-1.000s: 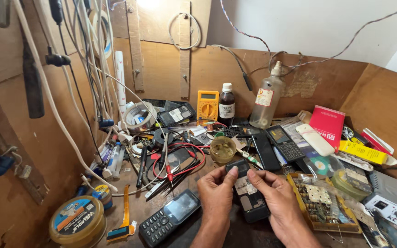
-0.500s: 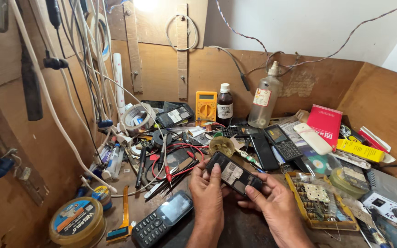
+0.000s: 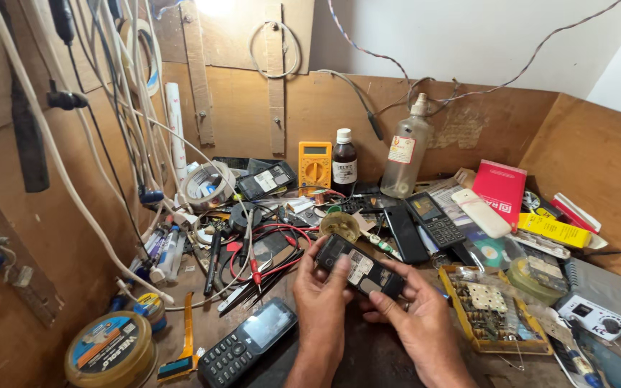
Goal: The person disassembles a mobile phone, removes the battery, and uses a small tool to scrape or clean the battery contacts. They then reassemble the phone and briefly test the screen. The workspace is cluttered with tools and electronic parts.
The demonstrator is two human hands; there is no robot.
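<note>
A round tin (image 3: 109, 350) w/ blue-orange lid is seen at far left of the bench, an orange-handled scraper (image 3: 181, 352) just beside it. A black keypad phone (image 3: 247, 343) is laid face up near the front edge, just left of the left hand (image 3: 323, 305). Red and black probe leads (image 3: 264, 251) are tangled behind it.

At centre, an opened phone body (image 3: 360, 266), back cover off w/ insides exposed, is held above the bench btwn both hands, tilted down to the right. Its left end is gripped by the left hand, thumb on top. Its right end is pinched by the right hand (image 3: 418, 316), fingers curled under.

A yellow multimeter (image 3: 314, 164) and dark bottle (image 3: 343, 162) are stood at the back wall. To the right, a yellow tray of circuit boards (image 3: 494, 316) is set near the right hand; a red box (image 3: 500, 185) is propped farther back.
</note>
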